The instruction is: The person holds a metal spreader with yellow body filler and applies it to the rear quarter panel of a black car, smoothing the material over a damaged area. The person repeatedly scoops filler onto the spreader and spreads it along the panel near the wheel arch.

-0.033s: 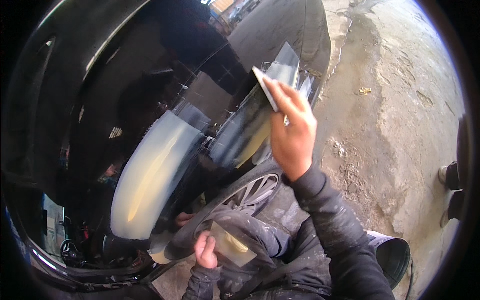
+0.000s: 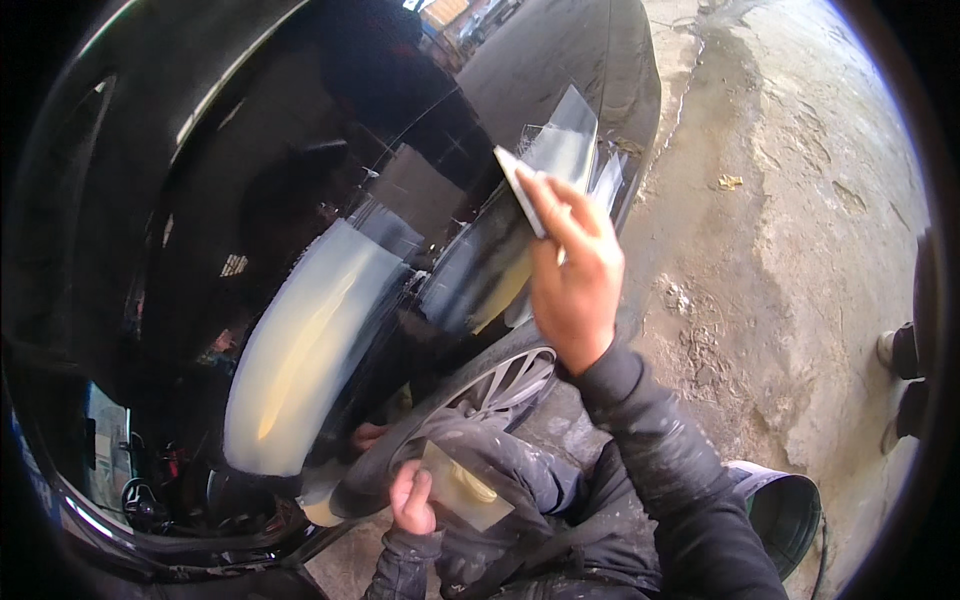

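Observation:
My right hand (image 2: pixel 577 275) is closed on a pale flat filler spreader (image 2: pixel 521 192), its straight edge tilted toward the black car panel (image 2: pixel 300 120). Behind and beside that hand, sanded grey patches carry cream-coloured filler (image 2: pixel 507 285). A larger pale patch with a yellowish streak (image 2: pixel 300 360) runs along the panel to the left. Low in front of me, my left hand (image 2: pixel 412 498) pinches the corner of a translucent square sheet (image 2: pixel 480 515) with a dab of yellowish filler (image 2: pixel 472 484) on it.
A spoked car wheel (image 2: pixel 490 390) sits below the panel, close to my knees. To my right stands a dark bucket (image 2: pixel 785 515) on the rough concrete floor (image 2: pixel 760 330). Another person's shoes (image 2: pixel 888 350) show at the far right edge.
My right hand has shifted slightly left and toward me, carrying the spreader with it. The left hand and its sheet stay nearly where they were.

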### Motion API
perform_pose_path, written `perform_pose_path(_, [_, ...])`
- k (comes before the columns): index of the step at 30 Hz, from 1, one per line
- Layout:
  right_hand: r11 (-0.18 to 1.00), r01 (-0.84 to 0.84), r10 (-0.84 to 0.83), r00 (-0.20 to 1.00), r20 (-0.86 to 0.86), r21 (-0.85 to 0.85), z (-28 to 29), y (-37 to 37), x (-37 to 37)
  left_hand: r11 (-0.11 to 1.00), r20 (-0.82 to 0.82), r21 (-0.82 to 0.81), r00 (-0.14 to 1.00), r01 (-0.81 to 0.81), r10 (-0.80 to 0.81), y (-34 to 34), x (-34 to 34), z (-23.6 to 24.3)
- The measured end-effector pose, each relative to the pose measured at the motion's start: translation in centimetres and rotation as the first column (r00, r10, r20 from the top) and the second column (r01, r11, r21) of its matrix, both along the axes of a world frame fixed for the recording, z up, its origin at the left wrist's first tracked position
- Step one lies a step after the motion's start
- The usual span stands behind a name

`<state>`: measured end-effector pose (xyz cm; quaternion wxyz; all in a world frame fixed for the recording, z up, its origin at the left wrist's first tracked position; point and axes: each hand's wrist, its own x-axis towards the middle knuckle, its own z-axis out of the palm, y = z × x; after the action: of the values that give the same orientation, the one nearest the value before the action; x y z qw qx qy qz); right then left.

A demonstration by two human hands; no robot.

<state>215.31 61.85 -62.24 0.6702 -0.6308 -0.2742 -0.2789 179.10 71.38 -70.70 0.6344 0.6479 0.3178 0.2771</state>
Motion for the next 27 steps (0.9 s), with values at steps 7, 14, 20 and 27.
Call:
perform_pose_path(7, [0.984, -0.145, 0.153, 0.985, 0.077, -0.103, 1.5, -1.5, -10.5, 1.000, -0.014, 0.012, 1.000, -0.011, 0.011, 0.0, 0.0, -0.1])
perform_pose_path(14, [0.999, -0.049, 0.048, 0.997, 0.061, 0.013, -0.6, -6.3, -0.5, 0.994, 0.012, 0.055, 0.996, -0.092, 0.092, -0.5, -0.3, -0.2])
perform_pose_path(20, [0.966, -0.240, 0.252, 0.958, -0.138, 0.096, -2.5, -5.0, 10.3, 0.998, 0.040, -0.036, 0.998, -0.046, 0.048, -0.3, -0.2, 0.4])
perform_pose_path(27, [0.980, -0.144, 0.156, 0.985, -0.075, 0.138, -4.1, -1.4, 11.8, 0.997, 0.023, -0.070, 0.999, -0.033, 0.035, -0.2, -0.2, 0.6])
